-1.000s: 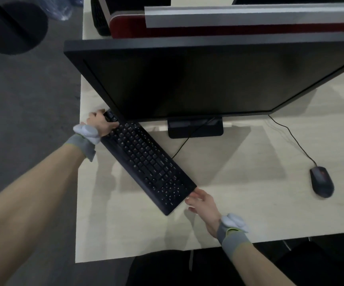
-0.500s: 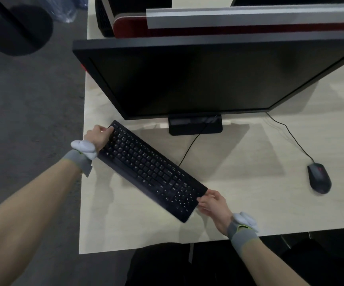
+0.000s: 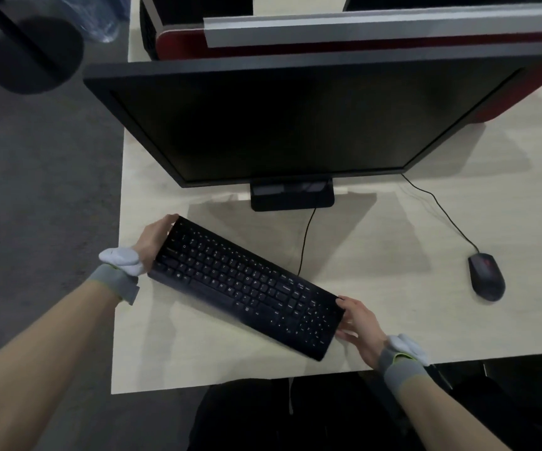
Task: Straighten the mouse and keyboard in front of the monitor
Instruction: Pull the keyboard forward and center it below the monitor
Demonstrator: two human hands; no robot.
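Note:
A black keyboard [image 3: 247,284] lies at a slant on the pale wooden desk [image 3: 393,255], its left end farther back than its right end. My left hand [image 3: 152,240] grips the keyboard's left end. My right hand [image 3: 359,323] holds its right end near the desk's front edge. A black wired mouse [image 3: 486,276] with a red mark sits to the right, tilted slightly, untouched. The dark monitor [image 3: 295,125] stands behind the keyboard on its base [image 3: 292,196].
The mouse cable [image 3: 438,206] runs from behind the monitor to the mouse. The keyboard cable [image 3: 305,242] leads up to the monitor base. A red and grey partition [image 3: 360,30] rises behind the monitor. The desk's left edge drops to grey floor [image 3: 35,190].
Both hands have swung the keyboard counterclockwise: its left end came out from under the monitor toward me and its right end moved right. The slant is shallower. The mouse stayed put.

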